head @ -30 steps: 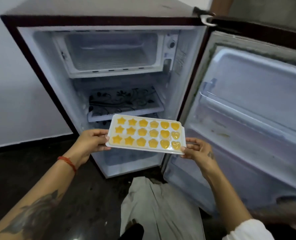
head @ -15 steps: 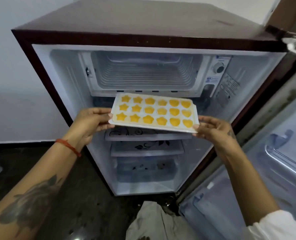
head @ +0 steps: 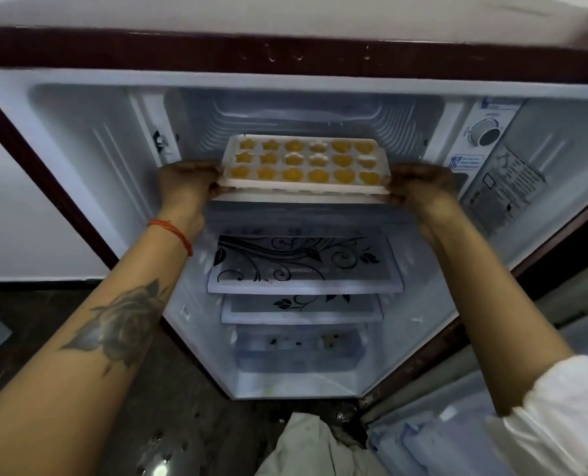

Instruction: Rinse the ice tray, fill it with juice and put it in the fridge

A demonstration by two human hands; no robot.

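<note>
Now left hand (head: 186, 182), right hand (head: 419, 185) gripping ice tray (head: 304, 163) ends (juice-filled), at freezer mouth.

floral-patterned glass shelf (head: 304, 262); second shelf (head: 301, 309) below it; round thermostat dial (head: 488, 134) upper right; dark floor (head: 189, 424)

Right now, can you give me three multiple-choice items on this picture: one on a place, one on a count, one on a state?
1. Where is the tray?
A. at the freezer box mouth
B. on the lower patterned shelf
C. on the floor

2. How many rows of cells has it?
A. two
B. three
C. five

3. How is it held?
A. by one hand
B. by no hand
C. by both hands

Key: 1 A, it sits level at the top opening; 2 B, three rows of six show; 3 C, the left hand and right hand each grip an end.
</note>
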